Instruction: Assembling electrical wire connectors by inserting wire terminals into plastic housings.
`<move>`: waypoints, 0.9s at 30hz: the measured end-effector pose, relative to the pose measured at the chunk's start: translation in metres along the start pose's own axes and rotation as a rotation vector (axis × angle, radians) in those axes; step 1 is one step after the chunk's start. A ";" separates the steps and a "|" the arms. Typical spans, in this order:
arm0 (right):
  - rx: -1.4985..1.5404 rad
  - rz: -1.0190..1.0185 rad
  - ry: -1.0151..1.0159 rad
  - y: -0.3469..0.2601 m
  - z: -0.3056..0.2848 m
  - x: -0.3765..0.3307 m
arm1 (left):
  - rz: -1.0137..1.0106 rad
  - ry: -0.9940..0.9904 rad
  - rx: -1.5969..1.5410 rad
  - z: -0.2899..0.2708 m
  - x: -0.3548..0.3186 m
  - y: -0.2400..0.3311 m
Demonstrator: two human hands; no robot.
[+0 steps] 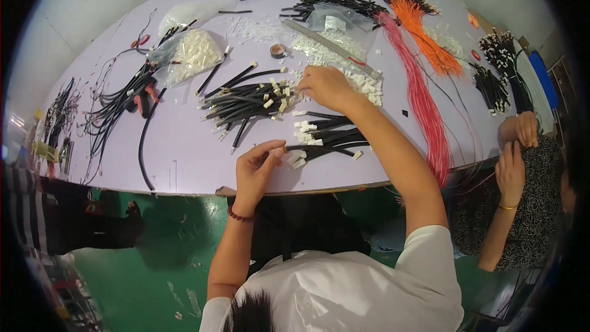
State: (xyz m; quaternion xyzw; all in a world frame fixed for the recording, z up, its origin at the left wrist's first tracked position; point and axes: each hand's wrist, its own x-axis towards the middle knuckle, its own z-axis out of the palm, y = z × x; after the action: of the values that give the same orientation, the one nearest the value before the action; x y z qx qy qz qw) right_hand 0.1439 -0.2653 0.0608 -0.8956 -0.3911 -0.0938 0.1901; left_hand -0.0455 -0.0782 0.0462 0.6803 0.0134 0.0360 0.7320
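Note:
Near the table's front edge, my left hand [258, 169] is closed in a pinch, thumb against fingers. A black cable [313, 147] runs to the right from its fingertips. My right hand [326, 88] reaches farther in, fingers bent down and closed at the edge of a heap of small white connectors [335, 49]; what they hold is hidden. Left of it lies a pile of short black cables [239, 101], many with white connectors on their ends. Between my hands and my right forearm is a smaller group of black cables with white connectors [313, 126].
A metal ruler [326, 43] lies across the connectors. Nearby are a clear bag of cream connectors [192, 55], a tape roll [278, 51] and red-handled pliers [145, 99]. Pink wires [421, 104] and orange wires [424, 37] lie right. Another person's hands [513, 160] are at the right edge.

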 end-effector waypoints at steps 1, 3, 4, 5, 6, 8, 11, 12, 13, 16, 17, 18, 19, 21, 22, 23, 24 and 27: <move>-0.022 -0.004 0.024 0.006 0.000 0.001 | -0.035 0.003 0.003 0.001 0.003 0.004; -0.015 -0.023 0.036 0.005 0.003 -0.004 | -0.072 -0.056 0.001 -0.002 0.006 0.013; 0.000 -0.014 0.066 0.005 -0.002 -0.010 | -0.113 -0.069 -0.065 -0.004 0.005 0.015; 0.007 -0.004 0.100 0.001 -0.012 -0.012 | -0.146 -0.085 -0.133 -0.004 0.002 0.018; 0.019 -0.011 0.093 -0.008 -0.022 -0.017 | -0.153 -0.072 -0.130 -0.005 -0.001 0.019; 0.642 0.252 0.228 -0.039 -0.048 -0.043 | -0.239 -0.135 -0.280 -0.004 -0.007 0.024; 0.958 0.374 0.205 -0.082 -0.064 -0.082 | -0.165 -0.177 -0.240 0.000 -0.017 0.033; 0.930 0.316 0.232 -0.088 -0.063 -0.097 | -0.170 -0.201 -0.243 0.007 -0.018 0.035; 0.897 0.258 0.263 -0.095 -0.062 -0.110 | -0.177 -0.208 -0.202 0.013 -0.020 0.040; 0.879 0.264 0.357 -0.118 -0.063 -0.153 | -0.159 -0.283 -0.072 0.035 -0.030 0.044; 0.832 0.237 0.392 -0.122 -0.061 -0.167 | -0.137 -0.287 0.020 0.043 -0.035 0.045; 0.744 0.242 0.449 -0.126 -0.051 -0.179 | -0.145 -0.296 0.059 0.050 -0.042 0.039; 0.629 0.179 0.464 -0.126 -0.039 -0.190 | -0.146 -0.300 0.106 0.054 -0.050 0.032; 0.451 0.123 0.496 -0.137 -0.018 -0.207 | -0.196 -0.314 0.095 0.054 -0.066 0.015; 0.407 0.109 0.545 -0.141 -0.005 -0.214 | -0.228 -0.338 0.034 0.054 -0.072 0.005; 0.393 0.106 0.524 -0.144 -0.007 -0.222 | -0.271 -0.354 -0.031 0.054 -0.078 -0.006; 0.373 0.091 0.500 -0.145 -0.002 -0.232 | -0.321 -0.351 -0.046 0.055 -0.084 -0.015; 0.530 0.054 0.581 -0.150 0.007 -0.248 | -0.434 -0.388 -0.056 0.055 -0.095 -0.028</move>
State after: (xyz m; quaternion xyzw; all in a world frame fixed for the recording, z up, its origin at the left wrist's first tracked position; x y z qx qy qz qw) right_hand -0.1343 -0.3340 0.0157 -0.7614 -0.3081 -0.2342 0.5201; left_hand -0.1359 -0.1415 0.0200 0.6352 0.0174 -0.2518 0.7300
